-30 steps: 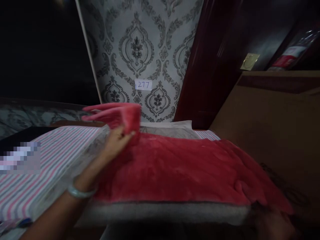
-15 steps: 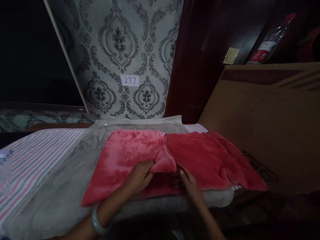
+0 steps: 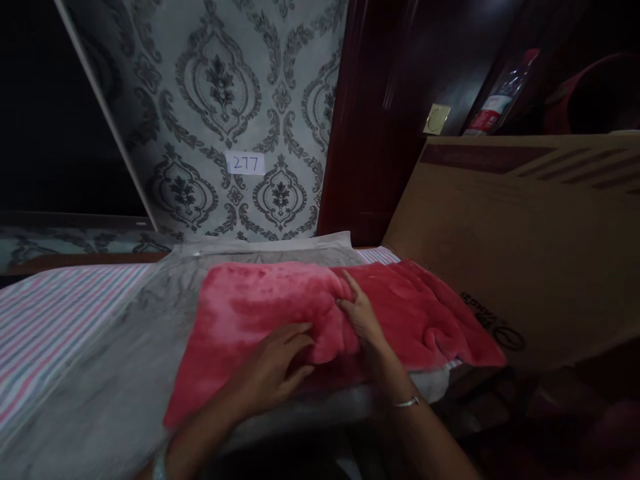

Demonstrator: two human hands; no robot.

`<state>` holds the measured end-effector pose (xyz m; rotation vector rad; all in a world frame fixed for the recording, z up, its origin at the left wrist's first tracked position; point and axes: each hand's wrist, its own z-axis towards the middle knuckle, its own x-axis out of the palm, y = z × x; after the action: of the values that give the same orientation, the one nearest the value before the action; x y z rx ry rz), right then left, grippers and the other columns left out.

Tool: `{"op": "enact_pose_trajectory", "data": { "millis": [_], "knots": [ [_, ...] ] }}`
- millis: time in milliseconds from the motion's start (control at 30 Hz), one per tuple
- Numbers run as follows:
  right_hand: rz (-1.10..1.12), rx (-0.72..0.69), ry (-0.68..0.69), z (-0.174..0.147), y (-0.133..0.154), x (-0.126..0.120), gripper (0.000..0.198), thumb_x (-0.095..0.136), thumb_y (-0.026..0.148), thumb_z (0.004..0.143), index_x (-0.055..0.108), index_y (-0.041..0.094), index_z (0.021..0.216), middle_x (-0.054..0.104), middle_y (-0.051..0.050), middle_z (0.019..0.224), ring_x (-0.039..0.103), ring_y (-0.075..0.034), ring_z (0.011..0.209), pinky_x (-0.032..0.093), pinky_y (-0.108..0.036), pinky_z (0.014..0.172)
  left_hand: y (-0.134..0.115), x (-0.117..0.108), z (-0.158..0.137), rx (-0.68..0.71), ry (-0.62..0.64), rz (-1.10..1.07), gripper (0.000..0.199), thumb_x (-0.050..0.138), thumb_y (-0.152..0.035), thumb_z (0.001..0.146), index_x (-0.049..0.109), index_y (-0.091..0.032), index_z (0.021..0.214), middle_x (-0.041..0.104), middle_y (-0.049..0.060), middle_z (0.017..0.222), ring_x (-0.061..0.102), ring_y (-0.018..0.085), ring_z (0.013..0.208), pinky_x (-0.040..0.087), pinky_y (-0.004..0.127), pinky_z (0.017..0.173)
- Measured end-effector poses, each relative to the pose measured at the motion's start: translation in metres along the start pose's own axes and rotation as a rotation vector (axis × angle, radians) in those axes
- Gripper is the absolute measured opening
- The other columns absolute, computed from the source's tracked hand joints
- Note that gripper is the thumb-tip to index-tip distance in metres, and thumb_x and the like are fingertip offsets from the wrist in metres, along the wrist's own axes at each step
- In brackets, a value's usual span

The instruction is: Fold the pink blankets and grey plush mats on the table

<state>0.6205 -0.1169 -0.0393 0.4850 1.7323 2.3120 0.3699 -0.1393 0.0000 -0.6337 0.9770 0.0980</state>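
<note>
A red plush cloth [image 3: 260, 300] lies folded, with its left part doubled over and its darker right part spread flat. My left hand [image 3: 277, 363] is at the front of the folded part, fingers curved and apart, with no cloth clearly between them. My right hand [image 3: 361, 317] is at the fold's right edge, thumb and forefinger against the bunched plush; its other fingers are hidden.
A grey plush cover [image 3: 115, 360] lies under the red cloth, over a striped sheet [image 3: 65, 313]. A large cardboard box [image 3: 525, 247] stands at the right, with a plastic bottle [image 3: 500, 100] behind it. Behind is a patterned wall with a number label [image 3: 245, 163].
My right hand has moved up from the front edge to the fold's right side, and the plush there is now bunched. My left hand has loosened its fingers. The view has shifted slightly right.
</note>
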Motion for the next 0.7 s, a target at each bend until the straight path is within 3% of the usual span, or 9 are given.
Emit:
{"op": "enact_pose_trajectory", "data": {
  "millis": [67,133,267,333,400,533,700],
  "knots": [
    [-0.057,-0.029,-0.067,-0.006,-0.007,-0.021,0.083,0.063,0.020,0.058,0.055,0.025,0.141,0.052,-0.004,0.148,0.047,-0.027,0.136,0.036,-0.044,0.116,0.005,-0.018,-0.009,-0.035,-0.051,-0.050,0.030,0.059,-0.038,0.089,0.069,-0.027,0.115,0.068,0.007,0.129,0.062,0.026,0.122,0.050,0.043,0.104],
    [-0.093,0.018,-0.106,-0.015,-0.022,-0.040,0.080,0.063,0.022,0.055,0.060,0.023,0.135,0.057,-0.006,0.143,0.048,-0.029,0.136,0.035,-0.046,0.116,0.020,-0.035,-0.022,-0.156,-0.209,-0.066,0.026,0.056,-0.042,0.089,0.072,-0.026,0.104,0.073,0.006,0.117,0.065,0.025,0.114,0.050,0.042,0.104],
    [-0.076,0.090,-0.120,-0.033,-0.054,-0.058,0.076,0.063,0.028,0.056,0.061,0.023,0.132,0.061,-0.009,0.138,0.056,-0.031,0.128,0.040,-0.049,0.111,0.067,-0.055,-0.050,-0.614,-0.539,-0.141,0.044,0.063,-0.060,0.074,0.069,-0.022,0.096,0.073,0.009,0.103,0.069,0.029,0.099,0.056,0.042,0.090],
    [-0.079,0.096,-0.139,-0.036,-0.061,-0.059,0.079,0.068,0.033,0.058,0.058,0.022,0.135,0.057,-0.010,0.142,0.054,-0.031,0.130,0.040,-0.048,0.112,0.085,-0.056,-0.064,-0.823,-0.572,-0.293,0.062,0.069,-0.067,0.062,0.066,-0.021,0.103,0.073,0.011,0.102,0.070,0.029,0.092,0.059,0.038,0.075],
    [-0.103,0.100,-0.149,-0.035,-0.060,-0.058,0.081,0.072,0.041,0.062,0.055,0.020,0.138,0.054,-0.012,0.145,0.051,-0.032,0.133,0.040,-0.049,0.112,0.094,-0.055,-0.075,-0.939,-0.564,-0.444,0.074,0.075,-0.068,0.054,0.064,-0.020,0.110,0.072,0.011,0.103,0.071,0.029,0.090,0.059,0.035,0.068],
    [-0.140,0.081,-0.129,-0.016,-0.046,-0.056,0.087,0.078,0.054,0.067,0.051,0.022,0.143,0.051,-0.011,0.149,0.049,-0.031,0.135,0.043,-0.047,0.110,0.095,-0.054,-0.084,-1.033,-0.562,-0.598,0.090,0.082,-0.066,0.047,0.061,-0.019,0.121,0.071,0.013,0.108,0.070,0.029,0.098,0.058,0.032,0.072],
    [-0.065,0.212,-0.031,0.031,-0.028,-0.042,0.097,0.081,0.046,0.061,0.045,0.021,0.147,0.065,-0.012,0.130,0.066,-0.031,0.110,0.054,-0.050,0.095,0.087,-0.058,-0.075,-1.072,-0.577,-0.738,0.102,0.085,-0.061,0.051,0.051,-0.020,0.138,0.070,0.012,0.108,0.071,0.025,0.094,0.057,0.028,0.070]
  ]
}}
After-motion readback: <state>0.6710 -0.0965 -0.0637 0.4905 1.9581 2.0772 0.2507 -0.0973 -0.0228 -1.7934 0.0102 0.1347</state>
